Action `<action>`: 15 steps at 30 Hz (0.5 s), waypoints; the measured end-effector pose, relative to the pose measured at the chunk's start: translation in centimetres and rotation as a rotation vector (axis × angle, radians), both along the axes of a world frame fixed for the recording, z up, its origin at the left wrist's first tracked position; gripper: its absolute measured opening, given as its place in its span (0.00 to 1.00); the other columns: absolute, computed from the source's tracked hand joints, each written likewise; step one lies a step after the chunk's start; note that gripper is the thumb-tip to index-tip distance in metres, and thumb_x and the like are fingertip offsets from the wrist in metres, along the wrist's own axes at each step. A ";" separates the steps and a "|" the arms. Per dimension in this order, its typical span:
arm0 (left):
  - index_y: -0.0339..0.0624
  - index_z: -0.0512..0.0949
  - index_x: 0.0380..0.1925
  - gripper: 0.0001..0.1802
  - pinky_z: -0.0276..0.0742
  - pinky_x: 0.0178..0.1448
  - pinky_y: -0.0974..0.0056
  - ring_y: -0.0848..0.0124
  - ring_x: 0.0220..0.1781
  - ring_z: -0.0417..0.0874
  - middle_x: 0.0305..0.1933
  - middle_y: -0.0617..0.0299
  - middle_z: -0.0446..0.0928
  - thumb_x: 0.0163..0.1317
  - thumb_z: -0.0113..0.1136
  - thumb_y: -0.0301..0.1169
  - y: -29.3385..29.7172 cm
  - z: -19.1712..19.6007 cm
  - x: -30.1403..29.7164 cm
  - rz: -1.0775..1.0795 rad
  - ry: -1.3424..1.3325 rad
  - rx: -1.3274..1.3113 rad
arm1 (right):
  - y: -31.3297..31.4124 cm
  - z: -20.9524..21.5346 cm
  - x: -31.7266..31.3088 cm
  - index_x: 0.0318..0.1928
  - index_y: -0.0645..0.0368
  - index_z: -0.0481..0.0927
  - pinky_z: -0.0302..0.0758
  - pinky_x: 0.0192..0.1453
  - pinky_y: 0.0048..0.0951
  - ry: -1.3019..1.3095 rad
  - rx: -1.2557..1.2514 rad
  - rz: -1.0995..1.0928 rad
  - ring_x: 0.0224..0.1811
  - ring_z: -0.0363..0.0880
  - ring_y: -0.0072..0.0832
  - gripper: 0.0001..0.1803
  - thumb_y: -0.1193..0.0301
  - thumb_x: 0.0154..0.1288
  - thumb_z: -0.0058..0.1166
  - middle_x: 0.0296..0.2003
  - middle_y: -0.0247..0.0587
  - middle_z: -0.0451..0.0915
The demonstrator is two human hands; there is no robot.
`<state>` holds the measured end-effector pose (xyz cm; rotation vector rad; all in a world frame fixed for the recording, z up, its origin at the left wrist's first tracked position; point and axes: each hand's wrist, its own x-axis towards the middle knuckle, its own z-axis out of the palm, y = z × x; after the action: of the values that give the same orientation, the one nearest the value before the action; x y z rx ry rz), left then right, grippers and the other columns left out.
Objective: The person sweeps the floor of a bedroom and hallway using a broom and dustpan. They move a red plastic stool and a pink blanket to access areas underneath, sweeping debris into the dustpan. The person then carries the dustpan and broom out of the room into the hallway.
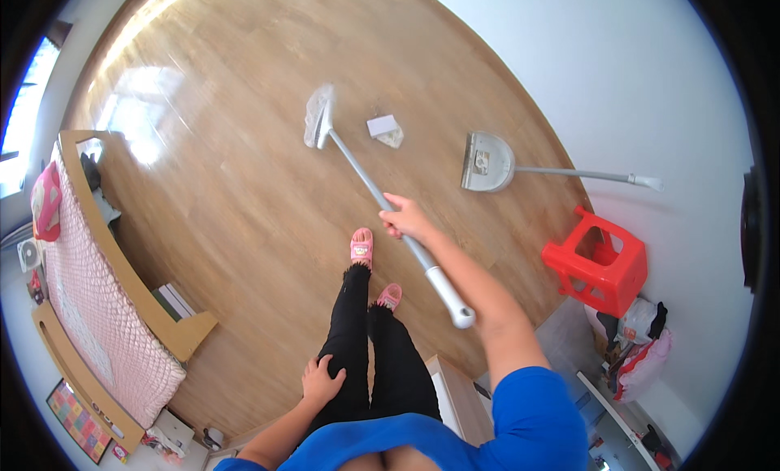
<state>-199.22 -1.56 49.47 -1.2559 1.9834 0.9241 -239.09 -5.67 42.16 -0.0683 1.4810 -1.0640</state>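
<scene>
Nearest the camera, the left hand [322,380] lies flat on the thigh of the black trousers [366,357], fingers loosely spread and holding nothing. Further out, the right hand [406,219] is closed around the grey handle of the broom [382,199], gripping it about midway along the shaft, with the white end cap trailing back beside the forearm. From that grip the shaft slants away and to the left, ending in the pale bristle head [318,118], which rests on the wooden floor [244,187] well ahead of the pink slippers [362,247]. Just to the right of the bristles, apart from them, lies a small white scrap of paper with some crumpled litter [387,131]; further right again sits the grey dustpan [486,162], its long handle pointing toward the white wall [634,81]. Sweeping well here, as I judge it, means keeping the bristles pressed flat to the boards and drawing them in short strokes rightward, so the litter is pushed toward the pan's mouth and not flicked past it; one-handed, a firm wrist matters. A red plastic stool [597,264] stands by the wall at the right, and a bed with a pink quilt [89,308] runs along the left.
</scene>
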 end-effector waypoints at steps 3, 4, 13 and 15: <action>0.43 0.75 0.36 0.13 0.68 0.47 0.56 0.58 0.40 0.76 0.39 0.51 0.74 0.53 0.52 0.36 -4.7 0.1 -1.6 -0.079 0.150 0.016 | -2.8 0.0 -1.5 0.61 0.62 0.53 0.62 0.13 0.19 -0.041 -0.034 -0.098 0.13 0.66 0.18 0.33 0.76 0.55 0.48 0.18 0.36 0.70; 0.41 0.75 0.36 0.12 0.70 0.44 0.58 0.59 0.36 0.77 0.37 0.50 0.75 0.54 0.50 0.33 -6.2 0.0 -2.7 0.029 0.208 0.057 | -2.5 0.7 -2.2 0.61 0.63 0.52 0.64 0.14 0.20 -0.021 -0.041 -0.086 0.13 0.67 0.18 0.33 0.76 0.55 0.47 0.18 0.36 0.70; 0.34 0.73 0.37 0.09 0.73 0.32 0.67 0.64 0.26 0.79 0.23 0.53 0.76 0.56 0.49 0.25 -13.8 -1.2 -29.6 -0.147 0.708 0.128 | 16.0 10.4 -4.5 0.44 0.67 0.67 0.70 0.18 0.24 0.108 0.291 0.034 0.15 0.73 0.22 0.15 0.77 0.53 0.43 0.20 0.40 0.74; 0.34 0.73 0.37 0.10 0.73 0.33 0.67 0.63 0.28 0.79 0.26 0.52 0.76 0.55 0.51 0.25 -11.7 -0.5 -36.8 -0.142 0.711 0.293 | 20.4 12.0 -4.3 0.39 0.66 0.68 0.69 0.18 0.23 0.088 0.319 -0.064 0.16 0.73 0.21 0.11 0.77 0.54 0.42 0.23 0.40 0.75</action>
<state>-236.01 -13.23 48.98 -0.6513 2.2891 1.6794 -243.34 14.73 54.18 0.1603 1.7261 -0.8725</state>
